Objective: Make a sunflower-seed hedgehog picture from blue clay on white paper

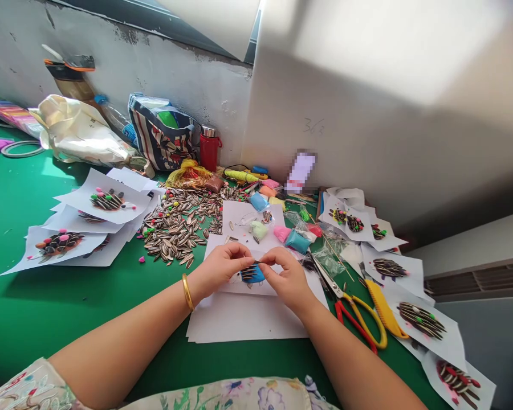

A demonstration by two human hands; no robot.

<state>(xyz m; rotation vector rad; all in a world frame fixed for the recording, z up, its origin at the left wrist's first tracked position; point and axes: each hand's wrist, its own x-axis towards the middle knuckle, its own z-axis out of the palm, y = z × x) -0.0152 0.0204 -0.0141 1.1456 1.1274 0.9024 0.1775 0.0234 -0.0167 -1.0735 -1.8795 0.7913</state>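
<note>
Both my hands meet over a white sheet (pixel 222 285) at the centre of the table. On that sheet lies a blue clay shape (pixel 253 275) with dark striped seeds set in it. My left hand (pixel 224 267), a gold bangle at its wrist, is pinched at the shape's upper edge. My right hand (pixel 287 278) pinches close beside it, thumb and forefinger together near a small dark tip. What sits between the fingertips is too small to make out. Loose sunflower seeds (pixel 166 233) are heaped beyond my left hand.
Seed-decorated sheets lie at left (pixel 106 199) and right (pixel 427 319). Yellow-handled scissors (pixel 361 319), red-handled scissors (pixel 354 324) and a yellow comb-edged tool (pixel 385 310) are right of my right hand. Clay packets (pixel 298 241), a red bottle (pixel 208 149) and bags (pixel 162 134) stand farther back.
</note>
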